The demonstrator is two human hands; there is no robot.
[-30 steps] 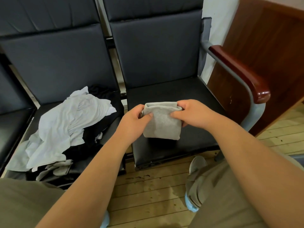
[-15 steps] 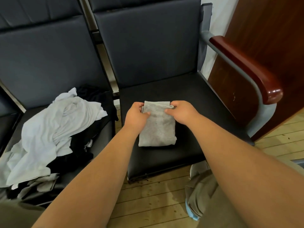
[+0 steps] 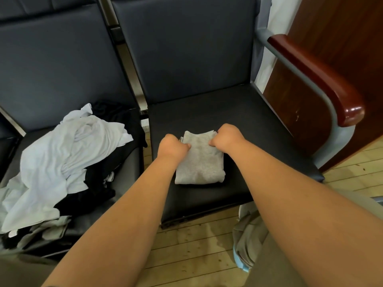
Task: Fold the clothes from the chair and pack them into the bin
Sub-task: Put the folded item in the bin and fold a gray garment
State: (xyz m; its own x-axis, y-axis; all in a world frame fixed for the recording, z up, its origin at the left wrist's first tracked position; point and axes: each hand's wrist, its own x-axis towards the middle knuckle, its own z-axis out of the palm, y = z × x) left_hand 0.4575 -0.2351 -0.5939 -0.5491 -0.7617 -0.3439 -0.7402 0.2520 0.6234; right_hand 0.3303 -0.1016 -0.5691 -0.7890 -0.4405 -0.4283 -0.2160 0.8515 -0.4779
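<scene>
The grey cloth (image 3: 200, 160) lies folded into a small, thick rectangle near the front of the chair seat (image 3: 259, 125); it looks soft and fuzzy, with fairly even edges. The left hand (image 3: 171, 147) and right hand (image 3: 227, 135) each pinch a far corner with curled fingers, probably to keep the layers together for lifting. A loose pile of clothes (image 3: 68, 154), white over black, sits left of that seat. No bin shows.

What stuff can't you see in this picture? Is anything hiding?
Head view, the only one:
The bin: nowhere in frame.
Far corners of the folded grey cloth: covered by the left hand and right hand, which grip it.
Black clothes: mostly buried under the white garment, so their kind is unclear.
White garment's left end: cut off by the picture's edge.
</scene>
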